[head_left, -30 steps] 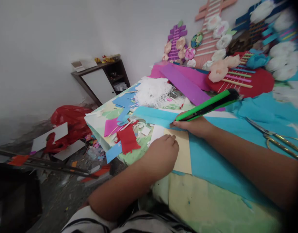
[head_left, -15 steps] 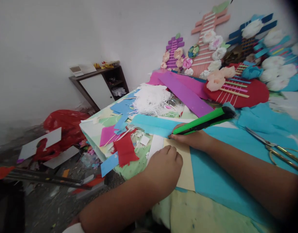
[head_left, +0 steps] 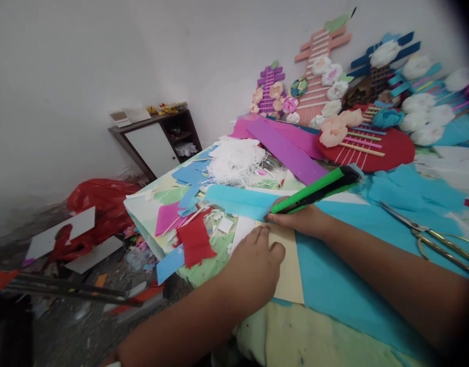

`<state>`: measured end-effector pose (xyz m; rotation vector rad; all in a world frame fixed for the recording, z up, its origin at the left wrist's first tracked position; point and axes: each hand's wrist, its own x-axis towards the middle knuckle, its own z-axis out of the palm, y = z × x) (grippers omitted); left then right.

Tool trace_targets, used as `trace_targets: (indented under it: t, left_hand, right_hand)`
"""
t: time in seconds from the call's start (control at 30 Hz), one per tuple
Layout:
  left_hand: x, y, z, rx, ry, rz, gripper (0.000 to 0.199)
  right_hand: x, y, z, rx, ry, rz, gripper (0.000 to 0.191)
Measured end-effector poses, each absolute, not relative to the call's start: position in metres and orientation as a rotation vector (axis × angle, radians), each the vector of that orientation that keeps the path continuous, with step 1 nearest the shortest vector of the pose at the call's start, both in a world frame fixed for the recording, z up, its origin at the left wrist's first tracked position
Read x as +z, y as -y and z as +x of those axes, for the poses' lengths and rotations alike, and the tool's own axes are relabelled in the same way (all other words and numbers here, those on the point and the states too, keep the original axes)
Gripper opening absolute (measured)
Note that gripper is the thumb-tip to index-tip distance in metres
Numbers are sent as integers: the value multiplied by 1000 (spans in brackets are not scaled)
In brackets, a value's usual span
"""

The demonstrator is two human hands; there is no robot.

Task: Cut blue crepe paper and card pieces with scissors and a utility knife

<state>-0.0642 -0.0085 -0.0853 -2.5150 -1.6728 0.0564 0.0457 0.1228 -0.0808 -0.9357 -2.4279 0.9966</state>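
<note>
My right hand (head_left: 301, 218) grips a green and black utility knife (head_left: 314, 192), its body slanting up to the right. The knife's tip end is down by my fingers, where any blade is too hidden to see. My left hand (head_left: 255, 265) lies palm down on a cream card strip (head_left: 290, 267), fingers forward and thumb a little apart. Under and beside the strip spreads a large light-blue crepe paper sheet (head_left: 345, 265). A folded piece of the light-blue paper (head_left: 238, 200) extends left beyond my right hand.
Gold-handled scissors (head_left: 429, 234) lie at the right. A red crepe piece (head_left: 196, 239), white string pile (head_left: 236, 160) and purple strip (head_left: 283, 150) cover the table's left and back. Decorated guitar-shaped crafts, one a red guitar body (head_left: 394, 150), stand or lie behind. Beyond the left edge is a cabinet (head_left: 154, 142).
The fingers of my left hand have stretched slightly forward on the card, with the thumb more apart. My right hand keeps the knife at nearly the same spot. The view has shifted slightly.
</note>
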Motion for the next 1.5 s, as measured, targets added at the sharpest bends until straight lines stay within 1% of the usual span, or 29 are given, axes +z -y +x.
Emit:
trace_targets:
  t: [0.13, 0.33, 0.53, 0.7, 0.93, 1.17, 1.23, 1.37, 1.5]
  left_hand:
    - [-84, 8, -64, 47, 1684, -2513, 19]
    - [-81, 8, -65, 51, 1720, -2505, 18]
    - [-79, 7, -65, 60, 1707, -2511, 18]
    - [-79, 8, -65, 81, 1699, -2515, 18]
    - [-82, 7, -66, 82, 1719, -2518, 20]
    - [-83, 6, -65, 67, 1717, -2504, 20]
    - [-82, 6, -65, 46, 1698, -2481, 24]
    - [-80, 6, -64, -34, 1710, -2441, 41]
    - [-82, 7, -64, -34, 1725, -2440, 43]
  right_hand:
    - [-81, -122, 45, 1026, 2423, -905, 18]
    - [-81, -123, 52, 1069, 2366, -935, 22]
    - [-84, -125, 51, 982, 2428, -894, 21]
    - [-87, -125, 49, 1017, 2443, -852, 20]
    - [-81, -127, 59, 1087, 2378, -943, 24]
    - [-83, -127, 56, 1050, 2435, -885, 20]
    - [-83, -127, 56, 1029, 2440, -890, 19]
    - [-82, -129, 59, 1099, 2394, -951, 24]
    - [-80, -130, 63, 1134, 2376, -986, 27]
